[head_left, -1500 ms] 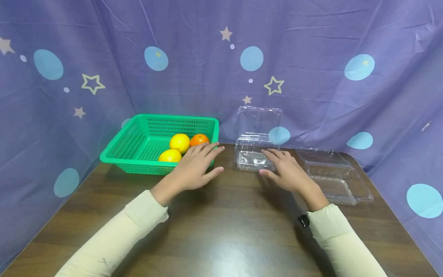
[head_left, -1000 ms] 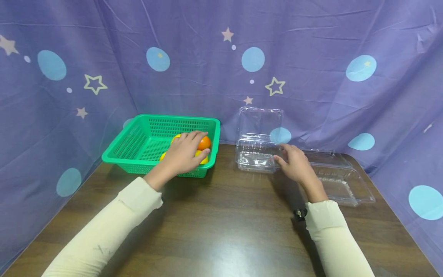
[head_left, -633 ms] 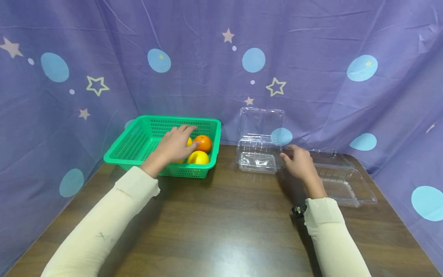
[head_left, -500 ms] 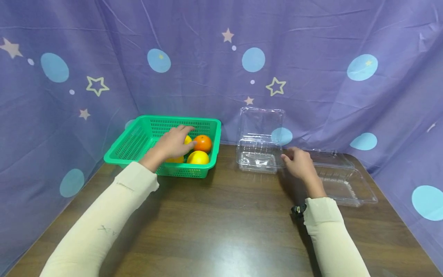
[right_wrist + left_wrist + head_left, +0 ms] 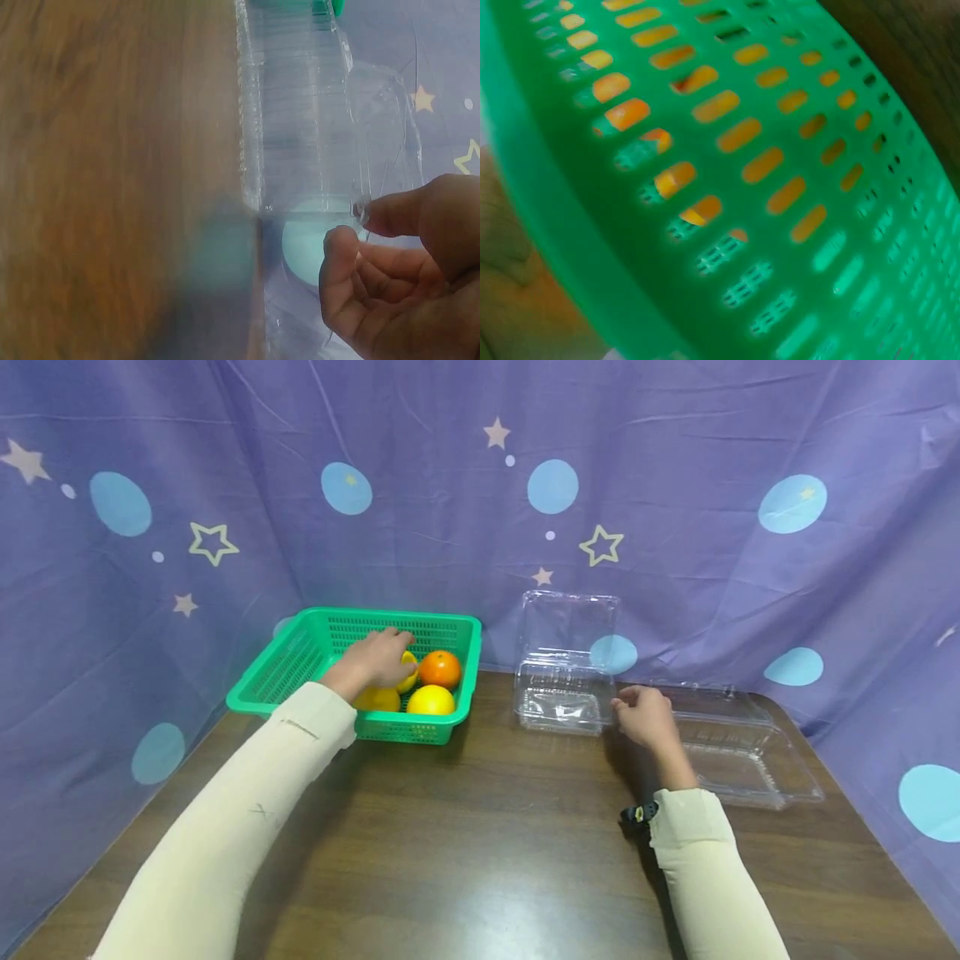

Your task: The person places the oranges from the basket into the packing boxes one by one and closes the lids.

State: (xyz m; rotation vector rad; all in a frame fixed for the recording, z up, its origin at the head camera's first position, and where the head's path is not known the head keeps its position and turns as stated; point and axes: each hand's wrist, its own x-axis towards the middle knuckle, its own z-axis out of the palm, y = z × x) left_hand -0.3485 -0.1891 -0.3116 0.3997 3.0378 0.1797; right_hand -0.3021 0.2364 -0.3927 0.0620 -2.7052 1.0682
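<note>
In the head view my left hand (image 5: 378, 658) is inside the green basket (image 5: 467, 681), over a round yellow fruit (image 5: 407, 681). Its fingers arch above that fruit with the thumb at its near side; whether they grip it is hidden. Two more yellow fruits, one at the front right (image 5: 431, 700) and one partly under the wrist (image 5: 377, 699), lie beside an orange (image 5: 440, 669). My right hand (image 5: 647, 717) pinches the right front corner of a clear plastic container (image 5: 562, 697), whose lid stands up. The right wrist view shows thumb and finger (image 5: 394, 214) at that corner.
A second clear container (image 5: 731, 760) lies on the right of the brown table (image 5: 480, 852), its lid folded back. Behind the table hangs a purple curtain (image 5: 420, 560). The left wrist view is filled by the basket's slotted side (image 5: 780, 150).
My left hand has moved left and inward over the basket, uncovering the front right yellow fruit and the orange. My right hand has drawn from above the clear container to its right corner.
</note>
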